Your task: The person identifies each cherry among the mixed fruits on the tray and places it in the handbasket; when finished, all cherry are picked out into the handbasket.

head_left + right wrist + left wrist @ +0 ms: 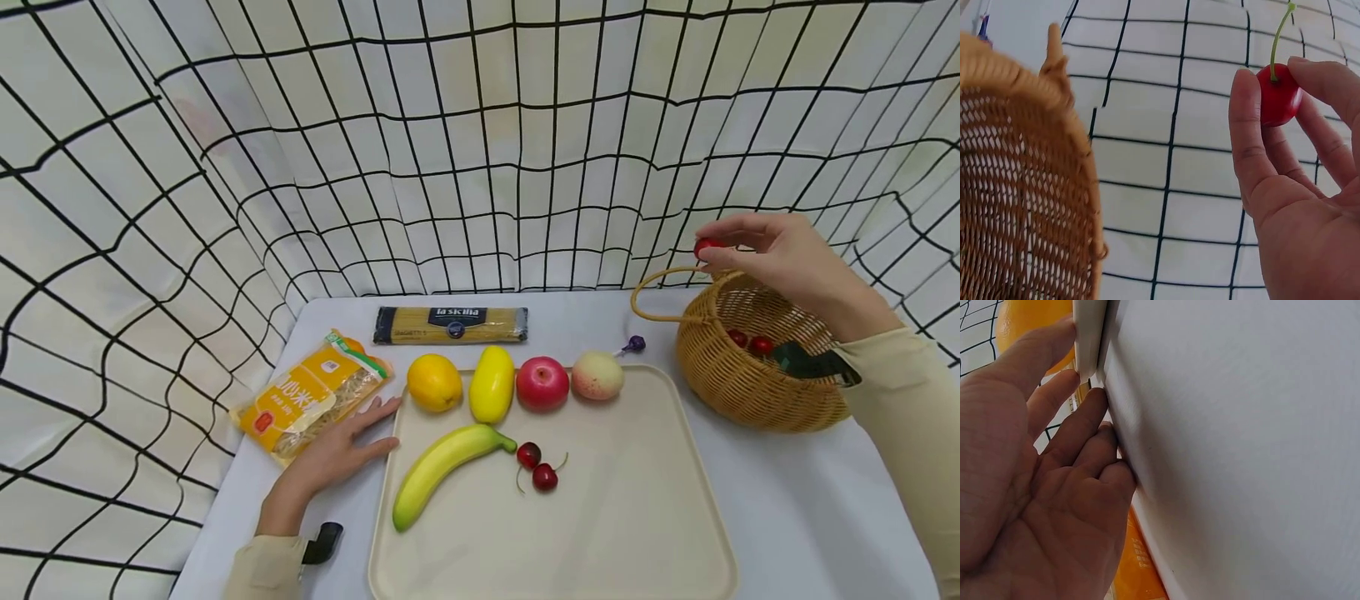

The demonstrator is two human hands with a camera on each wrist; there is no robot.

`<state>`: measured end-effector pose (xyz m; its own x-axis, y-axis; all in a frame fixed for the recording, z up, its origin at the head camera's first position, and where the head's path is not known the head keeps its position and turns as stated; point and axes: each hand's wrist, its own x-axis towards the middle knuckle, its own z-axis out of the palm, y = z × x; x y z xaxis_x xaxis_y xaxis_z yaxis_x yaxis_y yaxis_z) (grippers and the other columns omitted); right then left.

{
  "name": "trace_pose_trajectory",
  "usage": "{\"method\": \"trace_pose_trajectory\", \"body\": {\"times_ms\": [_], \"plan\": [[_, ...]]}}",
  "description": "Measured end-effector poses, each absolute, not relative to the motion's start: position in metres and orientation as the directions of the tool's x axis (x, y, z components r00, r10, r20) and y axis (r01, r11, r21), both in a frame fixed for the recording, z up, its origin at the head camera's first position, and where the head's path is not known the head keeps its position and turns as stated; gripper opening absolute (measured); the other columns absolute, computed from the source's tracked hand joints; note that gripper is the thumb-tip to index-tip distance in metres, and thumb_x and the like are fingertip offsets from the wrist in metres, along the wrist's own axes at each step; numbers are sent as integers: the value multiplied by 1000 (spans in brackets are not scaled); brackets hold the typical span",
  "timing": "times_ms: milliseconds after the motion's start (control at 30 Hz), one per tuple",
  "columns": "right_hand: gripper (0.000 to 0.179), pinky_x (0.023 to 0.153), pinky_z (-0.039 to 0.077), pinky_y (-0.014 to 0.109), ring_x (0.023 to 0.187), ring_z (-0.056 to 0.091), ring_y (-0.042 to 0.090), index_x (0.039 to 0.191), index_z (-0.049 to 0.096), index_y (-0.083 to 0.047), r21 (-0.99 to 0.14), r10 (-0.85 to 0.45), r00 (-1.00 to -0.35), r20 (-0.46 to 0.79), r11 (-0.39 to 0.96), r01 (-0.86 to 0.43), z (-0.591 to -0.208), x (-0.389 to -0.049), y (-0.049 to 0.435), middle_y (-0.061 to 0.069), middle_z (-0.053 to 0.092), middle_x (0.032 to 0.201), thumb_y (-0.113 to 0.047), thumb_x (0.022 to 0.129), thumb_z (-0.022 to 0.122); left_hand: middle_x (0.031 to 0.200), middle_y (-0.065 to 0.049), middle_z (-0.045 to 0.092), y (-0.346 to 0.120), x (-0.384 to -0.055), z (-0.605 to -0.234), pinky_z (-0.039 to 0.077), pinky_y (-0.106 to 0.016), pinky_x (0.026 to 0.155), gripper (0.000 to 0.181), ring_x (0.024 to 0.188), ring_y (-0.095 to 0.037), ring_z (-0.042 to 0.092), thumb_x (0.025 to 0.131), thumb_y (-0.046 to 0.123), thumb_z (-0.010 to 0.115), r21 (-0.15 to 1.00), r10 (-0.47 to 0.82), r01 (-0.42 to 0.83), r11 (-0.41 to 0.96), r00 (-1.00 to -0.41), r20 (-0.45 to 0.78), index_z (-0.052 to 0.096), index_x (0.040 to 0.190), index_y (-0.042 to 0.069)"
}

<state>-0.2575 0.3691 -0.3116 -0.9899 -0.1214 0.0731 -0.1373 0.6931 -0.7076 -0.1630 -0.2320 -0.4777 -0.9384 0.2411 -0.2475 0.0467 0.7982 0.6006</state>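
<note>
- The right hand [783,254] makes a narrow pinch; between its thumb and fingers it holds one red cherry [1280,103], with the stem upward in the right wrist view.
- Just below this grip, in the head view, stands the wicker basket [720,375], with red fruits [761,345] inside.
- Farther from the grip, on the tray [630,517], two stemmed cherries [544,477] lie beside the banana [442,471].
- Farthest, the left hand [337,454] holds nothing, its fingers extended at the tray edge.

spaghetti pack [483,325]: flat on white tablecloth [810,492] | purple lollipop [637,343]: to its right | black net [517,106]: behind both
</note>
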Motion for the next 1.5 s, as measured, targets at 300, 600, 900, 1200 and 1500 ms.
{"method": "trace_pose_trajectory", "body": {"times_ms": [300,600,900,1200,1500], "plan": [[52,78,56,12,99,72,-4,140,68,-15,-730,-87,-996,4,681,-62,-329,-271,408,-20,81,106,-44,99,78,174,-8,39,-232,-168,-479,31,-75,126,68,162,-47,31,102,56,67,596,248,56,801,-937,-246,45,163,36],[41,83,62,20,98,74,5,137,70,-6,-684,-217,-959,-182,728,-35,-353,-278,440,-18,76,111,-31,105,72,174,-10,36,-228,-170,-482,29,-73,127,67,163,-46,30,102,54,68,608,265,63,791,-932,-248,45,163,36],[42,89,64,27,104,77,14,139,65,1,-664,-327,-869,-370,748,1,-360,-283,452,-1,75,125,-26,108,67,175,-10,35,-229,-169,-482,30,-74,127,67,163,-45,30,102,55,67,604,268,74,793,-934,-237,45,163,37],[33,83,67,34,93,74,13,130,69,4,-628,-376,-827,-417,778,-37,-385,-300,439,15,72,123,-18,106,67,174,-7,39,-230,-167,-483,30,-74,126,67,163,-46,30,102,55,67,611,262,67,789,-936,-236,46,163,38],[32,67,58,36,76,64,20,131,68,5,-500,-352,-799,-488,863,-75,-401,-313,425,4,71,93,-14,106,63,175,-6,36,-231,-167,-485,29,-73,127,67,163,-44,30,102,56,67,610,260,60,790,-934,-244,44,163,39]]}}
